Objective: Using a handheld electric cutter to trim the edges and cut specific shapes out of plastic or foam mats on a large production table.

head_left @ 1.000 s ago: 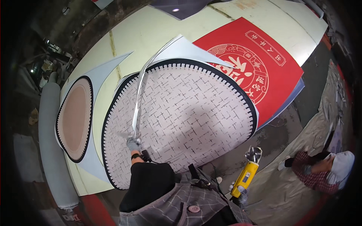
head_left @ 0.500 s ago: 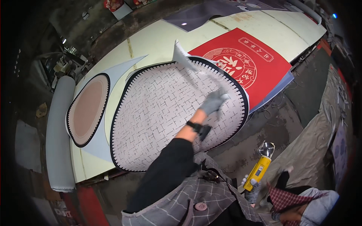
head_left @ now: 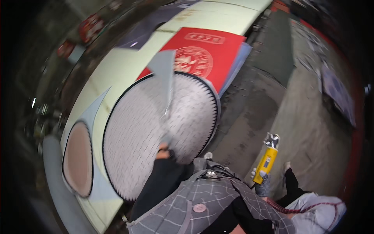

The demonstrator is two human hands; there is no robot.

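Observation:
My left hand [head_left: 166,141], gloved and smeared by motion, is over the large oval mat [head_left: 132,136] with a dark toothed border and a pale, dark-flecked face. From it a pale grey strip of sheet offcut [head_left: 165,76] trails up and away, widening at its far end across the mat's rim and the red mat [head_left: 214,50]. On the right, my gloved right hand [head_left: 263,182] is closed round the yellow body of a handheld electric cutter [head_left: 267,162], its metal head pointing away from me, beyond the table's edge.
A smaller pinkish oval mat [head_left: 78,156] lies on pale sheet at the left of the cream table [head_left: 105,66]. Beside the table stands a grey roll [head_left: 58,171]. A dark purple sheet [head_left: 146,29] lies at the far end. Grey cloth [head_left: 307,128] covers floor at right.
The view has swung, so the table appears turned. My left hand has come nearer to me, pulling the offcut with it. My right hand still grips the cutter.

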